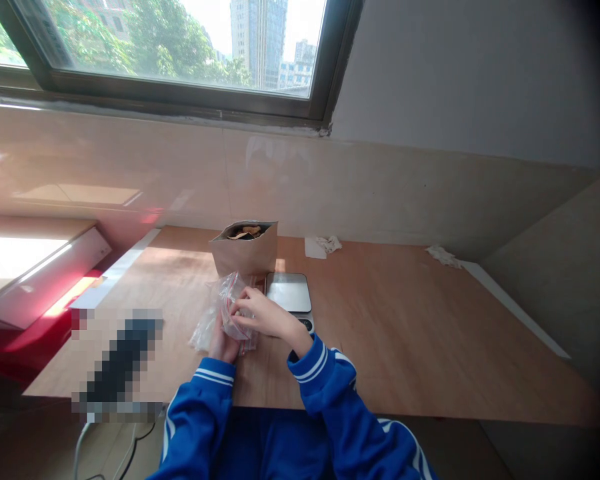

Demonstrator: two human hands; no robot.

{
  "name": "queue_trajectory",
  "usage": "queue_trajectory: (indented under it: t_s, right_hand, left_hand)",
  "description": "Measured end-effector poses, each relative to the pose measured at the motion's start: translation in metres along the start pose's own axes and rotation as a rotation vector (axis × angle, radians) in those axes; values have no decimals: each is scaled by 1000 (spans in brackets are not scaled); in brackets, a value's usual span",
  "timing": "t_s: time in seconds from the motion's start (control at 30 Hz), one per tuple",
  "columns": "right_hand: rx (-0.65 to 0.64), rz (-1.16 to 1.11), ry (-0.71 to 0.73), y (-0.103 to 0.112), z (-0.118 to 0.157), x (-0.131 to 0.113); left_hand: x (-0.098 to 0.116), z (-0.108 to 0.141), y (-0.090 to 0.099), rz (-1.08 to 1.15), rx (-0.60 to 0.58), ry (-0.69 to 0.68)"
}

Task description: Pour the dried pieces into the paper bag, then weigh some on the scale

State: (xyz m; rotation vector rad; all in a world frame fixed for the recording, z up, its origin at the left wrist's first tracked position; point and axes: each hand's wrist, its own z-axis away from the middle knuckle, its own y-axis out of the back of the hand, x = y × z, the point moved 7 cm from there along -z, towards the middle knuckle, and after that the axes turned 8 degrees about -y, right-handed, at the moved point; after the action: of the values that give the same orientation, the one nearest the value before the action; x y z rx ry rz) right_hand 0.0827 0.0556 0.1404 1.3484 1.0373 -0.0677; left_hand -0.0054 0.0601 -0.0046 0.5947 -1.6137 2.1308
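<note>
Clear plastic makes up the red-lined zip bag (229,291) that my left grip (223,344) clasps from below; my right grip (253,311) touches it with bent fingers, though I cannot tell if they pinch. Beneath, more clear bags (203,329) lie on the bench (405,320), beside a digital scale (289,292), before an open brown paper bag (245,257).

Bright daylight via window (180,40) — sky (305,20) blown out, glare on L tabletop (20,260) — R edge dark.

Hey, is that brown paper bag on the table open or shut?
Open: the paper bag's top edges stand apart, showing brownish pieces inside.
</note>
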Motion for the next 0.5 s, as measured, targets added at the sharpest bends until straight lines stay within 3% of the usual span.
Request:
queue_trajectory:
  t_s: [0.2, 0.33, 0.43, 0.5]
  right_hand:
    - [75, -288, 5, 21, -3, 5]
    - [199, -570, -59, 47, -8, 11]
    - [434, -694, -14, 88, -19, 9]
    - [660, -619, 17, 120, -28, 7]
  left_hand:
    - [4, 2, -2, -6, 48, -57]
    - [3, 2, 0, -6, 99, -38]
    - [1, 2, 4, -2, 120, -2]
    - [1, 1, 5, 6, 116, 17]
